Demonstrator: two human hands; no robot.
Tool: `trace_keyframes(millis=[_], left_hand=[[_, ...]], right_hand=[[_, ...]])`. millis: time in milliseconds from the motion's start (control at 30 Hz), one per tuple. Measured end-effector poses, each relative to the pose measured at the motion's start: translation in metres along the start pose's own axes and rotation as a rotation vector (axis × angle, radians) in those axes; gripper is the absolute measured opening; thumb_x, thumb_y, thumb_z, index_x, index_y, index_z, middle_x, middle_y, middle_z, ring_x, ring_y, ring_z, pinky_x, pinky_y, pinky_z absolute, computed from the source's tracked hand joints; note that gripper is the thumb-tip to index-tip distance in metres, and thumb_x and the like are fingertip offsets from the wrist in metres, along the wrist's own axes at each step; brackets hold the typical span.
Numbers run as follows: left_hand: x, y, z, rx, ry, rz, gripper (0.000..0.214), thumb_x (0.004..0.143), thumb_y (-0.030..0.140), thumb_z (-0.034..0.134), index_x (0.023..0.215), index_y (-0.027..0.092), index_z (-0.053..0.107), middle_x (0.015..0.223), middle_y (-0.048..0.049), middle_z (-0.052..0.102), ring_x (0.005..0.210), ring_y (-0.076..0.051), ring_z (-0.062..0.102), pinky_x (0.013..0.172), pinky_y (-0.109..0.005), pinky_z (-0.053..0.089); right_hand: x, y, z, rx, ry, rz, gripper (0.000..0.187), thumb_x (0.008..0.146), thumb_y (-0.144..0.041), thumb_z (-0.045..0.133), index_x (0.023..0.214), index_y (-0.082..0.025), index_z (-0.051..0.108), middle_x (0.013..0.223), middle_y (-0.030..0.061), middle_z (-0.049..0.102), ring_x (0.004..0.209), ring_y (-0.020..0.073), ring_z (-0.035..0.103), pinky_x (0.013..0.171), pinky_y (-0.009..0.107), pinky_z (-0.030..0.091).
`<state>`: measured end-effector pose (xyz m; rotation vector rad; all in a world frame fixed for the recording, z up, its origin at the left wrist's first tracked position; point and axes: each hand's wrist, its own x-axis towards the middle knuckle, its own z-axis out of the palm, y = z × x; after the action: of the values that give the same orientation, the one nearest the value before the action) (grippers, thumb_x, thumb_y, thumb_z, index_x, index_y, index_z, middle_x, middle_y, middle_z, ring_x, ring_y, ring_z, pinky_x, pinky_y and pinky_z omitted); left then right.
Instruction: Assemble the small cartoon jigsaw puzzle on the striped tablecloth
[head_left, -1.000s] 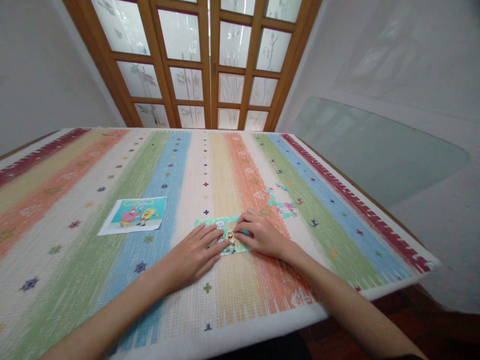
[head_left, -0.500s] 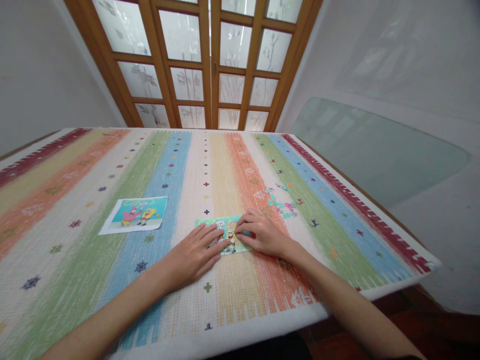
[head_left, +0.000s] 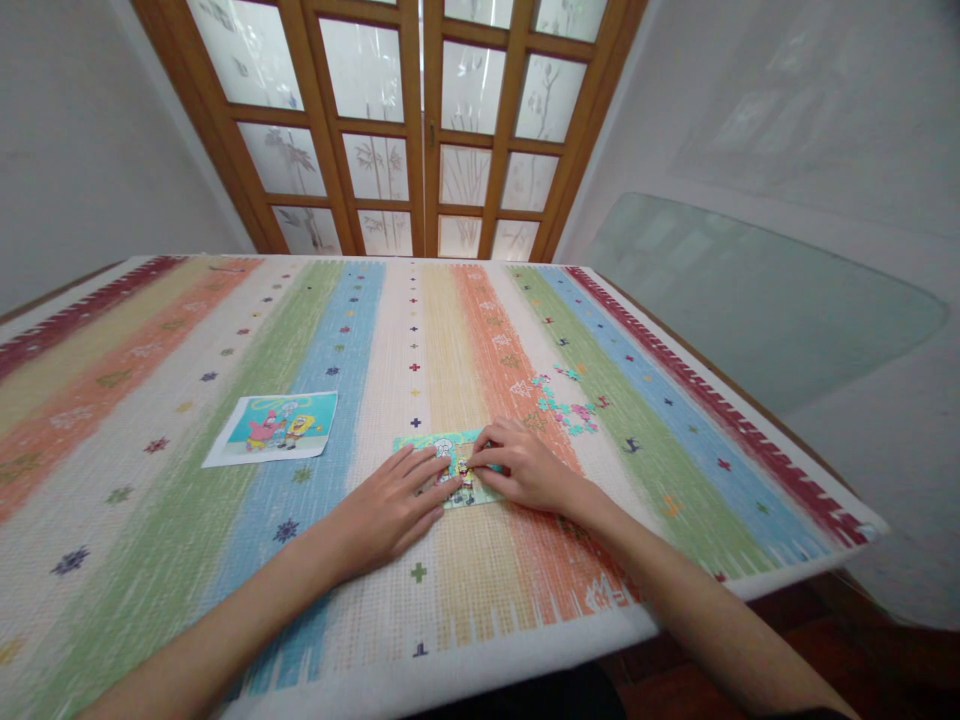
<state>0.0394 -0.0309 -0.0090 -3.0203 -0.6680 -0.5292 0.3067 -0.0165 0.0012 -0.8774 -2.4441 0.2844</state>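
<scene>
A partly assembled jigsaw puzzle (head_left: 421, 440) with green-teal edges and cartoon figures lies flat on the cloth near me. My left hand (head_left: 401, 500) rests flat across its left side, fingers stretched out and fingertips close to the yellow figure. Over the right side, my right hand (head_left: 519, 465) is bent, with thumb and index finger pinched on a small puzzle piece (head_left: 466, 466) at the yellow figure. The fingers cover most of that piece. Both hands hide large parts of the puzzle.
A printed reference picture (head_left: 281, 428) of cartoon figures lies left of the puzzle. Several loose teal and pink puzzle pieces (head_left: 570, 415) are scattered to the right. The striped tablecloth (head_left: 375, 350) covers the table; wooden glass doors (head_left: 424, 130) stand beyond it.
Both hands stay on the puzzle in nearly the same pose. The whole view has shifted very slightly.
</scene>
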Motion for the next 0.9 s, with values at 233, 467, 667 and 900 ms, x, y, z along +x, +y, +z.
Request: trace_keyframes(millis=[233, 467, 667, 900], left_hand=[[-0.0011, -0.0012, 0.0029, 0.014, 0.016, 0.006, 0.04, 0.105, 0.024, 0.044, 0.144, 0.023, 0.052, 0.143, -0.0128, 0.056, 0.133, -0.031, 0.05, 0.109, -0.057, 0.044], [-0.0006, -0.0013, 0.0016, 0.014, 0.005, 0.011, 0.041, 0.106, 0.025, 0.042, 0.145, 0.022, 0.051, 0.143, -0.0135, 0.055, 0.133, -0.032, 0.05, 0.109, -0.057, 0.045], [-0.0007, -0.0017, 0.0008, -0.031, 0.03, 0.003, 0.04, 0.106, 0.026, 0.042, 0.145, 0.024, 0.052, 0.141, -0.0118, 0.057, 0.135, -0.029, 0.049, 0.112, -0.055, 0.042], [-0.0006, -0.0018, 0.0013, 0.005, 0.016, 0.016, 0.04, 0.106, 0.025, 0.041, 0.144, 0.023, 0.052, 0.141, -0.0127, 0.057, 0.135, -0.032, 0.049, 0.109, -0.057, 0.045]], right_hand=[[0.001, -0.0008, -0.0003, 0.018, 0.015, 0.019, 0.012, 0.091, -0.016, 0.064, 0.092, -0.019, 0.076, 0.092, 0.0068, 0.07, 0.086, 0.02, 0.06, 0.081, 0.036, 0.047], [0.0014, -0.0013, -0.0036, 0.066, 0.034, 0.042, 0.011, 0.09, -0.016, 0.064, 0.093, -0.018, 0.074, 0.089, 0.0071, 0.071, 0.087, 0.0206, 0.061, 0.082, 0.037, 0.048], [0.0009, -0.0009, -0.0031, 0.079, 0.025, 0.055, 0.008, 0.09, -0.016, 0.065, 0.09, -0.019, 0.072, 0.087, 0.0059, 0.069, 0.085, 0.0198, 0.06, 0.08, 0.036, 0.048], [0.0015, -0.0016, -0.0052, 0.083, 0.009, 0.057, 0.009, 0.092, -0.017, 0.063, 0.093, -0.018, 0.071, 0.087, 0.0062, 0.068, 0.085, 0.0196, 0.058, 0.08, 0.035, 0.047]])
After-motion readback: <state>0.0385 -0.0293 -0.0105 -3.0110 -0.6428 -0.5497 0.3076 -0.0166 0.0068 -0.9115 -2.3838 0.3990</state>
